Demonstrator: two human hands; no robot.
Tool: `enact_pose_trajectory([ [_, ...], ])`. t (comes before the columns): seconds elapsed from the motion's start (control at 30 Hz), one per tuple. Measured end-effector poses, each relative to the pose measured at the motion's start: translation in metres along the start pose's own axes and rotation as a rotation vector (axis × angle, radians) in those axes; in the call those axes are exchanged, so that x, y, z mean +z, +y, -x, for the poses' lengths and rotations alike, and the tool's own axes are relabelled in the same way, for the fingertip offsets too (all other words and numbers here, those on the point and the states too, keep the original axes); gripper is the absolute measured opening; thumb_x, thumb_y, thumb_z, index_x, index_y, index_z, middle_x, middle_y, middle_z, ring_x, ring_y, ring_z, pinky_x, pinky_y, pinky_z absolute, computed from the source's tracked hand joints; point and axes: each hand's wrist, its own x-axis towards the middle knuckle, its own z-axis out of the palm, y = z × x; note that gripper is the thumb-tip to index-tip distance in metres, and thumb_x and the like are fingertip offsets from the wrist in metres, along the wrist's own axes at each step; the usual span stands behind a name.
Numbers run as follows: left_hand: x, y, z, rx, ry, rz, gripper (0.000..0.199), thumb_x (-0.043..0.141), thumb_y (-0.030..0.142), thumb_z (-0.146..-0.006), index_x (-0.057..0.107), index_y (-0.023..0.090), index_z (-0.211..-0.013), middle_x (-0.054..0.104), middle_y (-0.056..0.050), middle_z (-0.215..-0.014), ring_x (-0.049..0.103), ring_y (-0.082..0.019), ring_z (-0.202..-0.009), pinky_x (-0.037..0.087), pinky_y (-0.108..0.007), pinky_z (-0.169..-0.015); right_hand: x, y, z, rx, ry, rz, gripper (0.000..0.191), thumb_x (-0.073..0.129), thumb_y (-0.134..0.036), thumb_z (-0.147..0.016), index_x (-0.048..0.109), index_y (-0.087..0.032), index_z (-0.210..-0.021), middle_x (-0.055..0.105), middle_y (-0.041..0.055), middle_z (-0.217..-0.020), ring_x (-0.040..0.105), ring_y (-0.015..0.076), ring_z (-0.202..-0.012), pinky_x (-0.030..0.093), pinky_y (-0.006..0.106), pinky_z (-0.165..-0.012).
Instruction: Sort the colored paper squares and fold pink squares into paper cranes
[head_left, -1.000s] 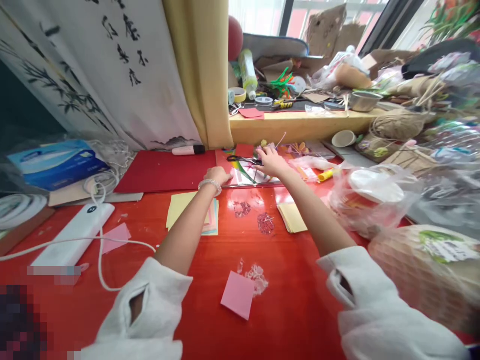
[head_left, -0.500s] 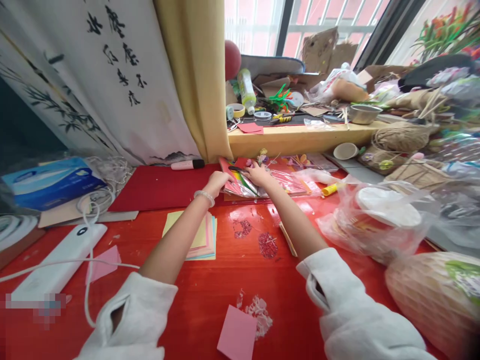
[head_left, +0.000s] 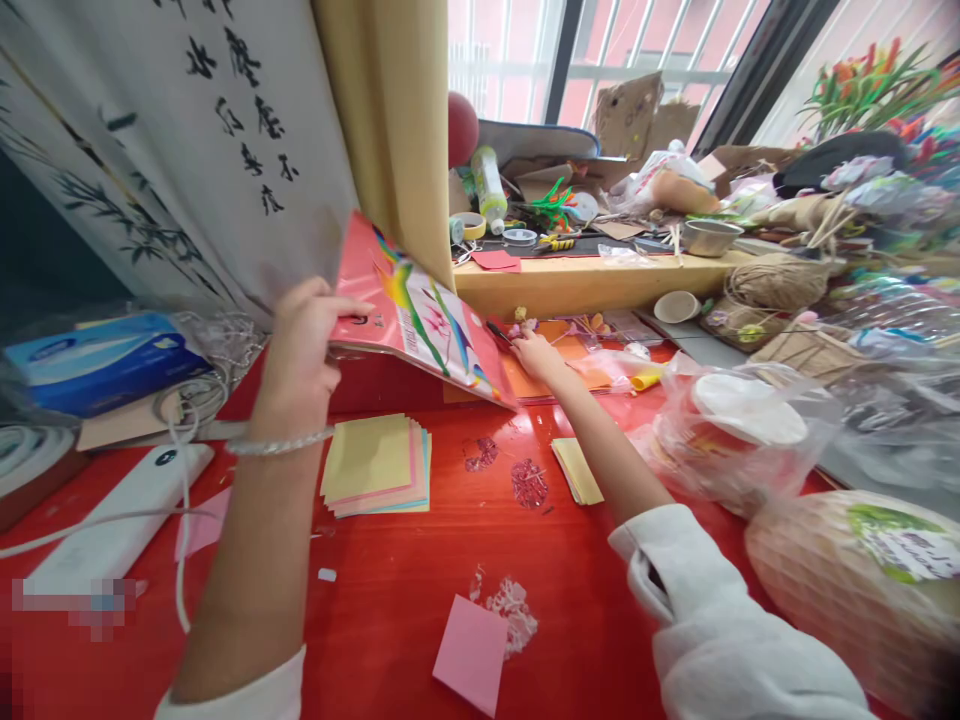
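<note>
My left hand is closed on the left edge of a colourful plastic-covered paper pack. The pack is tilted, its left end raised and its right lower corner close to the table. At the back of the table, my right hand has its fingers at a dark, slim tool, whose kind I cannot make out. Beneath that hand lie orange paper sheets. A stack of pastel paper squares lies in front of the pack, and a yellow sticky-note pad is under my right forearm.
A pink note pad sits at the front beside white scraps. On the left are a white power strip with cables and a blue tissue pack. Bagged tubs and a netted fruit stand at right.
My left hand has pulled the paper pack left and lifted its left end, baring orange sheets. My right hand has stayed near the same spot with the dark tool at its fingers.
</note>
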Motion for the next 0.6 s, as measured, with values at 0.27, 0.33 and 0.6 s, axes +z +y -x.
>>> enact_pose_trajectory([
  [0.27, -0.034, 0.052, 0.053, 0.673, 0.212, 0.111, 0.045, 0.065, -0.006, -0.046, 0.026, 0.017, -0.049, 0.019, 0.007, -0.052, 0.026, -0.003, -0.047, 0.026, -0.014, -0.04, -0.013, -0.034, 0.02, 0.056, 0.261, -0.366, 0.04, 0.054, -0.028, -0.085, 0.058, -0.003, -0.117, 0.041, 0.0251, -0.14, 0.029, 0.0318, -0.136, 0.021, 0.062, -0.104],
  [0.33, -0.035, 0.054, 0.059, 0.729, 0.223, 0.178, 0.045, 0.064, -0.006, -0.049, 0.026, 0.018, -0.051, 0.019, 0.007, -0.054, 0.029, -0.004, -0.048, 0.031, -0.016, -0.044, -0.035, -0.047, 0.025, 0.0, 0.276, -0.491, 0.039, 0.047, -0.032, -0.087, 0.064, 0.0, -0.101, 0.06, 0.0218, -0.121, 0.051, 0.0206, -0.12, 0.038, 0.044, -0.101],
  [0.6, -0.032, 0.06, 0.114, 0.878, 0.477, 0.194, 0.039, 0.066, 0.001, -0.054, 0.03, 0.016, -0.056, 0.024, 0.007, -0.059, 0.021, -0.005, -0.054, 0.022, -0.021, -0.053, -0.177, -0.054, 0.103, -0.413, 0.426, -1.616, 0.06, 0.02, -0.064, -0.085, 0.064, -0.028, -0.103, 0.067, 0.0025, -0.109, 0.058, 0.0201, -0.111, 0.052, 0.039, -0.081],
])
